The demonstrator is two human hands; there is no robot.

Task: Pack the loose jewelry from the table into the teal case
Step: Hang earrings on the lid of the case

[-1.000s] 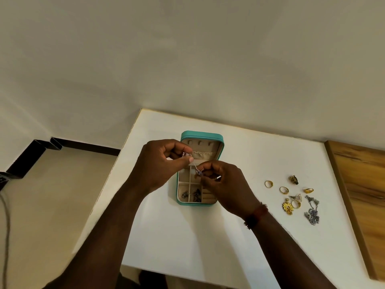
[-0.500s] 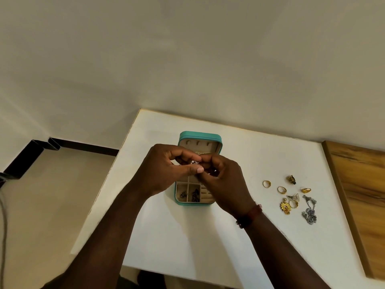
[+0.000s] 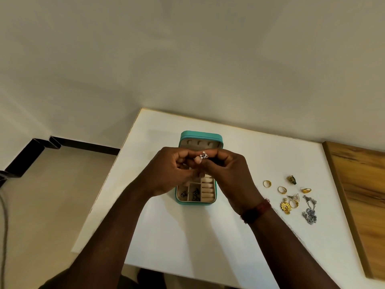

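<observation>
The teal case [image 3: 201,135] lies open in the middle of the white table [image 3: 187,236], lid raised at the back. Dark earrings rest in its front-left compartments. My left hand [image 3: 168,174] and my right hand [image 3: 229,174] meet above the case, fingertips pinched together on a small silver pendant with pale stones [image 3: 203,156]; whether a chain hangs from it is hidden by my fingers. Loose jewelry lies to the right: gold rings [image 3: 266,183], a gold flower pendant [image 3: 285,207], a silver necklace [image 3: 310,211] and a dark stud [image 3: 292,179].
A wooden board [image 3: 362,201] borders the table on the right. The table's left edge drops to a beige floor with a black skirting [image 3: 83,146]. A wall runs right behind the table.
My hands have come together and risen slightly over the case. The pendant, held stretched between them before, now sits bunched at my fingertips near the lid.
</observation>
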